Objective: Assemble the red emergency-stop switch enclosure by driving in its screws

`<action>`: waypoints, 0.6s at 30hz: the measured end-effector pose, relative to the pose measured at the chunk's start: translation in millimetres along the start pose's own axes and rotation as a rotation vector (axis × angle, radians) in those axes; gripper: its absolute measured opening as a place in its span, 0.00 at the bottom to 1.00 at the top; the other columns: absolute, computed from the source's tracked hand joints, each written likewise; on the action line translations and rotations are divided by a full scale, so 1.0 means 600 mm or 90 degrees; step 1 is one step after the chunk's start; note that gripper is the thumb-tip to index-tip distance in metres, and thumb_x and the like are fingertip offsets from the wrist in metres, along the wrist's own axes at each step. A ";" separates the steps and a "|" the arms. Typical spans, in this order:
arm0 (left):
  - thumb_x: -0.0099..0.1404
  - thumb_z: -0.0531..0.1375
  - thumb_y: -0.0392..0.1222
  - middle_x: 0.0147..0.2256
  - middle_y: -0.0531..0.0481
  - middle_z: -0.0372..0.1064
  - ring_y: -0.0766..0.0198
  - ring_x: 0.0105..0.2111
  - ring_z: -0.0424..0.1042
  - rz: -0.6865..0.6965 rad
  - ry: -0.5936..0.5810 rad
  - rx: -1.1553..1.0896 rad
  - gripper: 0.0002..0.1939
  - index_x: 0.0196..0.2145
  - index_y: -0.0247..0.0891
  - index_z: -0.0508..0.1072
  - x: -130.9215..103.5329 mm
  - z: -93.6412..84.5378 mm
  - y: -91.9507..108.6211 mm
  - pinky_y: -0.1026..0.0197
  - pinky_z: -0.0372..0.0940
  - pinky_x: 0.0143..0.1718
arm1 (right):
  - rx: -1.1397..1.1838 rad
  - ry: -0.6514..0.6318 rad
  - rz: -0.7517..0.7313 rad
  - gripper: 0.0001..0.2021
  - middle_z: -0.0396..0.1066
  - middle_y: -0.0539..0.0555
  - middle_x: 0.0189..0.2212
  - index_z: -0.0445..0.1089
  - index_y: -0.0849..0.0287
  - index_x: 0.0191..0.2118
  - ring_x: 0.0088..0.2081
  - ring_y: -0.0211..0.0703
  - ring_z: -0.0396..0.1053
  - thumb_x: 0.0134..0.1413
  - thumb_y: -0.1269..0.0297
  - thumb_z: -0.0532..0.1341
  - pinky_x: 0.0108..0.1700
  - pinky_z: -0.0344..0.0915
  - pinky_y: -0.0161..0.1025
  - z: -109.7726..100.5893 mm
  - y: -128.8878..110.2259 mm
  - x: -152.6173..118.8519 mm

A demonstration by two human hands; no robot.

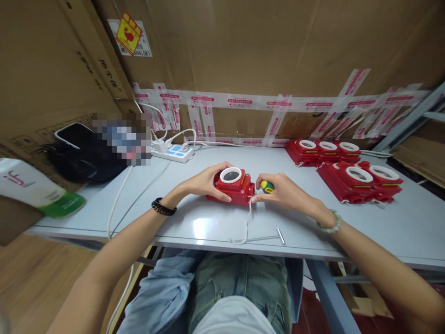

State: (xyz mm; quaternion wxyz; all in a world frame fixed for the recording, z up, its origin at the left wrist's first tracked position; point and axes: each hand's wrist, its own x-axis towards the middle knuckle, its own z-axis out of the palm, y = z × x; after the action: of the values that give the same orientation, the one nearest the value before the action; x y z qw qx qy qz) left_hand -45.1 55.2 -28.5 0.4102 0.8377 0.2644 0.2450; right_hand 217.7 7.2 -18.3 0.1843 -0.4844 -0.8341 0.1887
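Note:
A red box-shaped housing with a white ring round a dark window [233, 191] sits on the table in front of me. My left hand [208, 183] is wrapped round its left side, thumb along the front. At its right end, my right hand [278, 190] holds a screwdriver with a yellow and green handle [267, 186]; the shaft is hidden. The right thumb is close to the housing's lower right corner, where a white cord [248, 225] hangs down. On the table near the front edge lies a metal T-handled rod [274, 237], its left end beside the cord.
Several similar red housings [361, 183] stand at the right. A white power strip [174, 152] with plugs lies at the back left, near a phone [78, 135] on a black bag [86, 162]. A white and green tube [38, 190] is at far left. Cardboard [260, 51] walls the back.

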 end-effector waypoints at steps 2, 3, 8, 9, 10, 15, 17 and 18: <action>0.47 0.73 0.47 0.46 0.47 0.68 0.55 0.46 0.70 -0.014 0.010 -0.003 0.35 0.49 0.38 0.65 0.000 -0.003 0.002 0.56 0.66 0.48 | 0.011 0.019 -0.001 0.20 0.65 0.46 0.23 0.68 0.56 0.34 0.26 0.35 0.57 0.50 0.42 0.63 0.31 0.54 0.35 -0.001 0.001 -0.001; 0.47 0.73 0.48 0.47 0.47 0.68 0.55 0.46 0.70 -0.018 0.018 -0.004 0.35 0.49 0.38 0.65 0.000 -0.005 0.003 0.55 0.65 0.48 | 0.021 0.028 0.000 0.20 0.65 0.46 0.23 0.68 0.57 0.34 0.26 0.35 0.57 0.51 0.42 0.63 0.31 0.54 0.35 -0.002 0.002 -0.002; 0.47 0.73 0.49 0.48 0.47 0.67 0.54 0.48 0.69 -0.028 0.040 -0.010 0.35 0.50 0.38 0.65 0.001 -0.010 0.002 0.54 0.64 0.50 | 0.039 0.080 0.005 0.19 0.62 0.45 0.20 0.69 0.57 0.33 0.24 0.34 0.55 0.53 0.44 0.62 0.28 0.53 0.35 -0.004 -0.001 -0.006; 0.47 0.73 0.49 0.48 0.46 0.67 0.54 0.48 0.69 -0.032 0.040 -0.014 0.35 0.50 0.38 0.65 0.002 -0.011 0.002 0.54 0.65 0.50 | 0.040 0.104 0.000 0.18 0.62 0.45 0.20 0.69 0.58 0.32 0.24 0.34 0.55 0.53 0.45 0.62 0.28 0.54 0.35 -0.006 -0.002 -0.008; 0.47 0.73 0.49 0.48 0.47 0.67 0.54 0.48 0.69 -0.035 0.040 -0.018 0.36 0.50 0.38 0.65 0.002 -0.011 0.001 0.54 0.65 0.50 | 0.043 0.141 -0.010 0.16 0.63 0.45 0.21 0.69 0.58 0.32 0.24 0.34 0.56 0.53 0.48 0.63 0.29 0.55 0.35 -0.011 -0.003 -0.010; 0.47 0.73 0.49 0.48 0.46 0.67 0.54 0.48 0.69 -0.036 0.034 -0.032 0.36 0.50 0.38 0.64 0.001 -0.011 0.002 0.53 0.65 0.50 | 0.190 0.463 0.000 0.05 0.65 0.45 0.23 0.66 0.57 0.33 0.22 0.33 0.63 0.50 0.66 0.63 0.25 0.58 0.33 -0.055 -0.003 -0.028; 0.47 0.73 0.49 0.48 0.46 0.67 0.54 0.48 0.69 -0.033 0.035 -0.020 0.36 0.50 0.38 0.65 0.000 -0.012 0.002 0.53 0.65 0.50 | 0.308 0.518 0.023 0.04 0.66 0.46 0.20 0.66 0.57 0.34 0.21 0.36 0.65 0.50 0.69 0.60 0.25 0.62 0.35 -0.075 0.000 -0.037; 0.46 0.73 0.50 0.48 0.46 0.67 0.54 0.47 0.69 -0.031 0.036 -0.014 0.36 0.50 0.38 0.65 0.000 -0.012 0.002 0.53 0.65 0.50 | 0.336 0.523 0.034 0.03 0.66 0.47 0.19 0.67 0.58 0.34 0.21 0.37 0.67 0.51 0.70 0.59 0.25 0.64 0.35 -0.082 0.001 -0.041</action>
State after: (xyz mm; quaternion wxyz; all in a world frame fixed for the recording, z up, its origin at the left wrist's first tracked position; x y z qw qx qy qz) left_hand -49.1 58.6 -23.9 0.4174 0.8193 0.2938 0.2611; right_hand 253.4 -7.5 20.7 0.6095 -0.4770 -0.6035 0.1919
